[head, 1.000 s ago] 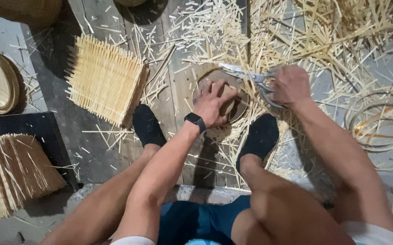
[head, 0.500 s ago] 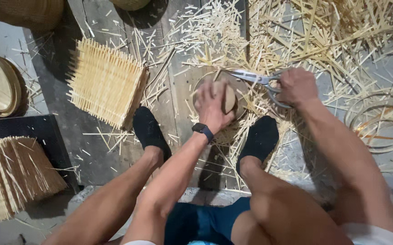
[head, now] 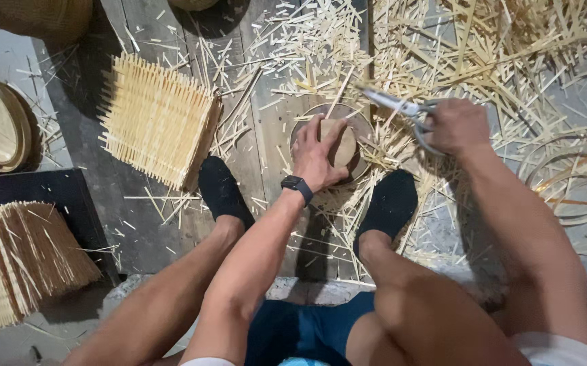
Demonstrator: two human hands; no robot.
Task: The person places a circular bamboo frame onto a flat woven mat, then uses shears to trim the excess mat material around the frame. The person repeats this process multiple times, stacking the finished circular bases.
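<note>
The fingers of the left hand lie spread and flat over a small round woven disc, pressing it down; the thumb reaches along its right edge. The disc sits on a dark round block on the floor between the person's two feet, and only its right half shows past the hand. A black watch wraps the left wrist.

The right hand is closed through the loops of a pair of metal shears, whose blades point left and slightly up, their tips just above the block's upper right rim. Whether the blades are parted or shut cannot be told.

Both feet wear black socks, the left foot left of the block and the right foot just below and right of it. Pale bamboo offcuts litter the plank floor, thickest beyond the right hand. A square woven mat with bristling ends lies to the left, a stack of similar mats sits at the lower left, and coiled bamboo hoops rest at the right edge.
</note>
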